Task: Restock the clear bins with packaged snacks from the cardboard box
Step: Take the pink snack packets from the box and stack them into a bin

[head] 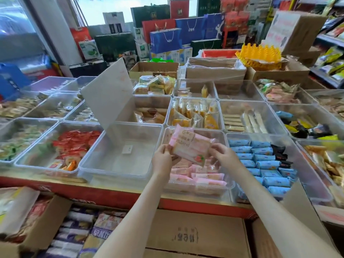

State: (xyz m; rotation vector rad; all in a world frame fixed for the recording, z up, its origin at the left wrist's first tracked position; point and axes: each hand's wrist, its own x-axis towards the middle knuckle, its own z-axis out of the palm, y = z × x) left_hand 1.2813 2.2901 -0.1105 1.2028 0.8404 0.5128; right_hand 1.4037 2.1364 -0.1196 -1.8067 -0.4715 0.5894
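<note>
Both hands hold one pink snack packet [191, 146] up over the near-middle clear bin [197, 191] on the counter [111, 196]. The left hand [162, 157] pinches the packet's left edge, with the grip closed on it between thumb and fingers. The right hand [225, 155] holds the right edge, fingers curled round the wrapper. The packet is tilted, its printed face towards the camera, with a strawberry picture at its near corner. Below it, the bin already holds more pink packets [197, 175] lying flat along its near side.

Just left stands another clear bin [121, 170] with a white lid [108, 94] leaning up at its far side. Just right, a bin holds rows of blue packets [262, 159]. Near the camera, below the counter, lies a closed cardboard box [195, 235], with an open cardboard box [46, 229] of purple-wrapped packets to its left.
</note>
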